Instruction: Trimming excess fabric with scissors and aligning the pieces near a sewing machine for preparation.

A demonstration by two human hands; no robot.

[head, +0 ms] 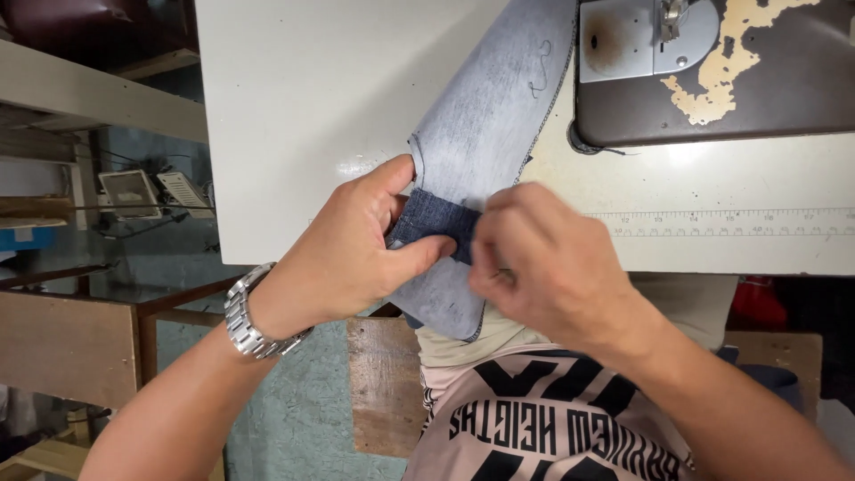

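Both hands work a faded denim piece [476, 134] at the counter's [294, 107] near edge, folding a dark band [436, 223] across it; the left hand [352, 245] pinches the fold between thumb and fingers; the right hand [543, 267] is closed on the band's other end; the sewing machine [712, 71] sits at the far right corner; I judge the fold needs keeping flat and even.

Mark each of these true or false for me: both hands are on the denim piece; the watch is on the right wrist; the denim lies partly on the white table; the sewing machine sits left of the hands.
1. Both the left hand and right hand pinch the denim piece: true.
2. The wristwatch is on the right wrist: false, the left.
3. The denim lies partly on the white table: true.
4. The sewing machine sits left of the hands: false, upper right.
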